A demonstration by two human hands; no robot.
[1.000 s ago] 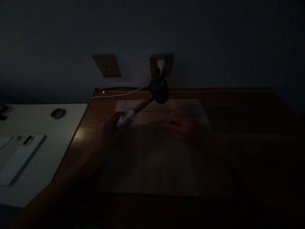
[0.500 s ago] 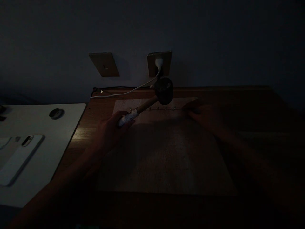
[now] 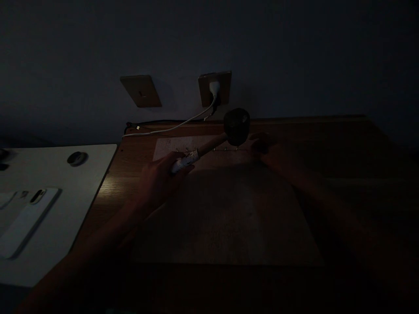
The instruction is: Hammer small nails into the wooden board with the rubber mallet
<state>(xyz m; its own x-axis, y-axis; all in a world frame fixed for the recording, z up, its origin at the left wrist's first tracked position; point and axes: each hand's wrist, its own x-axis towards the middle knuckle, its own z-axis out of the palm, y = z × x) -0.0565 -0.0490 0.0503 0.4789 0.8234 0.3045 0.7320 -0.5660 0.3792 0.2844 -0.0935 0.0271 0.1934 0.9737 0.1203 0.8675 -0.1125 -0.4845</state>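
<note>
My left hand (image 3: 160, 179) is closed around the white, flaking grip of a rubber mallet (image 3: 212, 145). The dark head points up and to the right, above the far part of a pale board (image 3: 225, 218). Along the board's far edge stands a row of several small nails (image 3: 225, 149), partly hidden behind the mallet. At the right end of that row my right hand (image 3: 270, 152) rests low, its fingers bent together at the board. Anything between those fingertips is lost in the dark.
The board lies on a brown wooden tabletop (image 3: 353, 157). At the left, a white surface (image 3: 81, 196) bears a phone (image 3: 29, 222) and a dark roll of tape (image 3: 77, 158). Behind, a white cable (image 3: 176, 127) runs to a wall socket (image 3: 204, 89).
The mallet and my left hand have shifted right, bringing the mallet head closer to my right hand. My right hand stays near the end of the nail row.
</note>
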